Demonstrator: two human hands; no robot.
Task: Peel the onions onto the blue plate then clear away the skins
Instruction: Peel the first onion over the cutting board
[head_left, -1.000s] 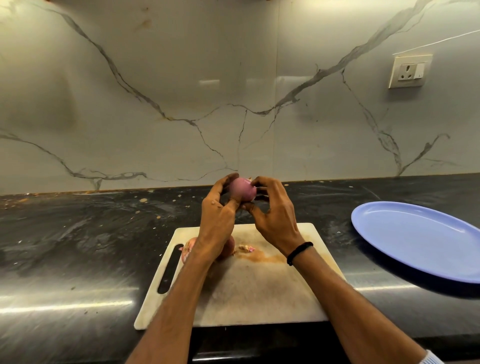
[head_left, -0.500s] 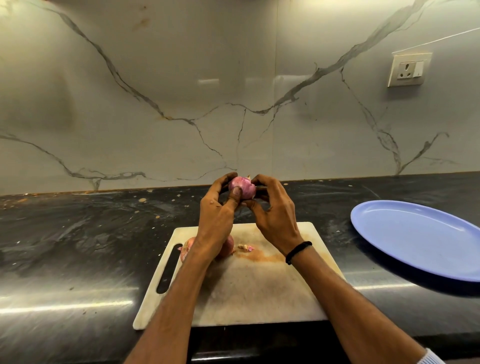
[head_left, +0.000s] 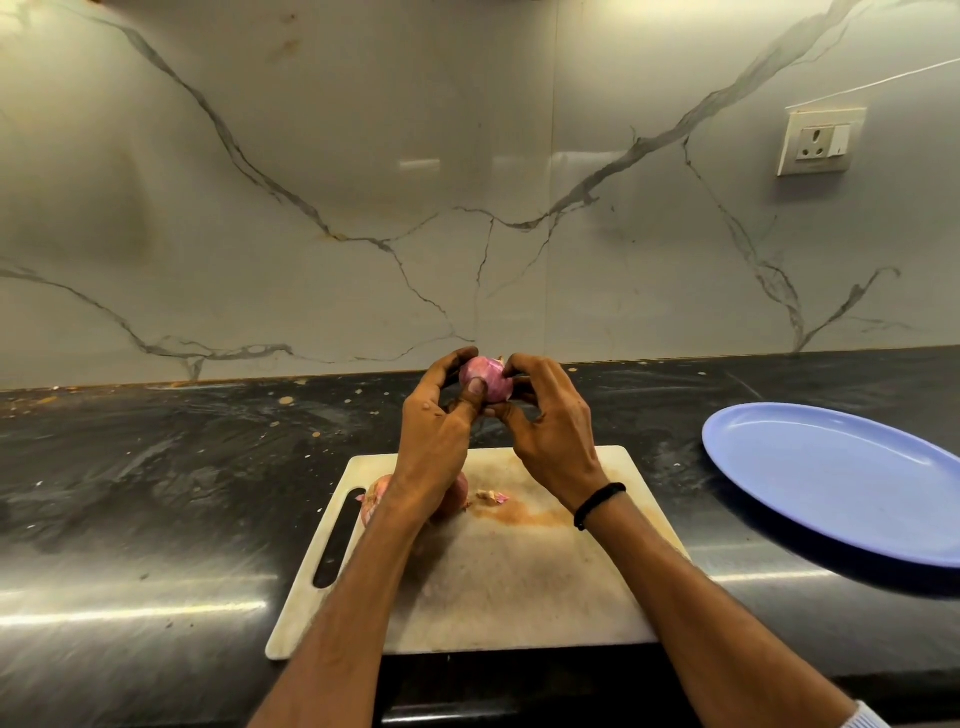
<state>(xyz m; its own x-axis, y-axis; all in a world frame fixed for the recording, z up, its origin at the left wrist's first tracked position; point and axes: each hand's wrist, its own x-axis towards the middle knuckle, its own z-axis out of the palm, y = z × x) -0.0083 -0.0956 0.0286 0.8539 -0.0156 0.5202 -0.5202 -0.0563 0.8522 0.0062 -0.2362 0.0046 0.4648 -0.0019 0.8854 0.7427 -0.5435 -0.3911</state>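
Your white rectangular cutting board (head_left: 519, 582) sits at the front edge of the black stone table (head_left: 156, 467), with its slot handle to the left. A broad stretch of table lies to its left. A narrower strip separates it from the blue oval plate (head_left: 841, 478) on the right (the plate runs off frame). Both hands are raised above the board's far edge. Your left hand (head_left: 436, 431) and right hand (head_left: 553, 426) grip one round pink onion (head_left: 485, 382) between curled fingers and thumbs. Further pinkish onions (head_left: 375, 499), partly hidden by your left wrist, and a small skin scrap (head_left: 491, 497) lie on the board.
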